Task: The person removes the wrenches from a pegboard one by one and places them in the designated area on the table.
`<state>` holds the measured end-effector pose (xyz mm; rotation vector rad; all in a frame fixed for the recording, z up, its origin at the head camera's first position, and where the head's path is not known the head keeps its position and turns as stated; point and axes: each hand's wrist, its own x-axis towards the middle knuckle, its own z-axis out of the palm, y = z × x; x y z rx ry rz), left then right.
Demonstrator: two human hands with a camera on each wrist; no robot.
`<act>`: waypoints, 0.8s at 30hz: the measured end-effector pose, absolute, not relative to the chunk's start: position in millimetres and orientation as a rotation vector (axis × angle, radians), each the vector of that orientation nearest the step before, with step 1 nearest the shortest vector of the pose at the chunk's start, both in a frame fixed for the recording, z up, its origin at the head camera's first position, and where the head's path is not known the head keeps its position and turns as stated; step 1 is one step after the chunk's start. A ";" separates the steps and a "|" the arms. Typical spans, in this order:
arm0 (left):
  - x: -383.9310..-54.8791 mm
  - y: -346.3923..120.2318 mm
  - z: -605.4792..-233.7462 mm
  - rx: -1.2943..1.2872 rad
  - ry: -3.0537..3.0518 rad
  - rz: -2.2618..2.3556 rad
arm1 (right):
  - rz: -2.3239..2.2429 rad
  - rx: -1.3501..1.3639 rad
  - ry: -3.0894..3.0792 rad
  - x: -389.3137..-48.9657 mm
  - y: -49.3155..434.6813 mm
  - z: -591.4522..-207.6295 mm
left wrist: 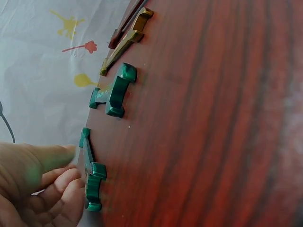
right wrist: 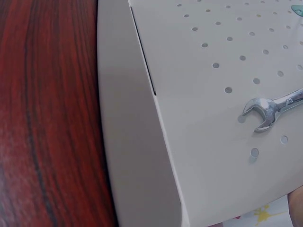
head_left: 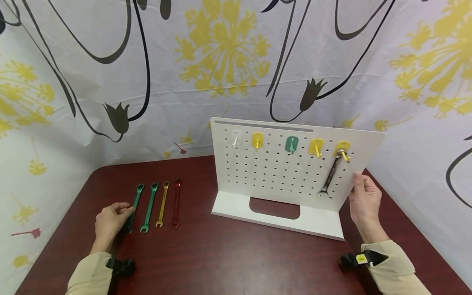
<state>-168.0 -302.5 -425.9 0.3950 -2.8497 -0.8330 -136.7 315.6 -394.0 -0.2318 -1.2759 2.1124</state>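
Observation:
At the left of the table, my left hand [head_left: 112,221] has its thumb and fingertips at the shaft of the leftmost green wrench [head_left: 136,200], pinching it near the middle. In the left wrist view that wrench's open end [left wrist: 94,187] shows just beyond the curled fingers. A second green wrench [head_left: 149,208], a yellow wrench [head_left: 162,205] and a red wrench [head_left: 176,205] lie in a row to its right. My right hand [head_left: 366,200] grips the right edge of a white pegboard stand [head_left: 273,172], thumb on the front. A silver wrench [head_left: 331,174] hangs from the board's rightmost yellow hook [head_left: 343,148].
Four other hooks line the board's top: a white hook [head_left: 235,139], a yellow hook [head_left: 257,140], a green hook [head_left: 291,144] and another yellow hook [head_left: 316,147]. The stand's base has a cutout. A patterned cloth [head_left: 158,90] hangs behind the dark red table [head_left: 236,262].

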 end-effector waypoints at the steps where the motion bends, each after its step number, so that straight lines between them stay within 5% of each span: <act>1: -167.4 -301.8 -425.6 0.392 -2.831 -0.827 | 2.113 -0.235 -1.274 -136.8 315.6 -393.8; 24: -164.5 -195.9 -389.4 0.042 -2.189 -1.746 | 2.125 -0.240 -1.264 -137.7 315.6 -394.7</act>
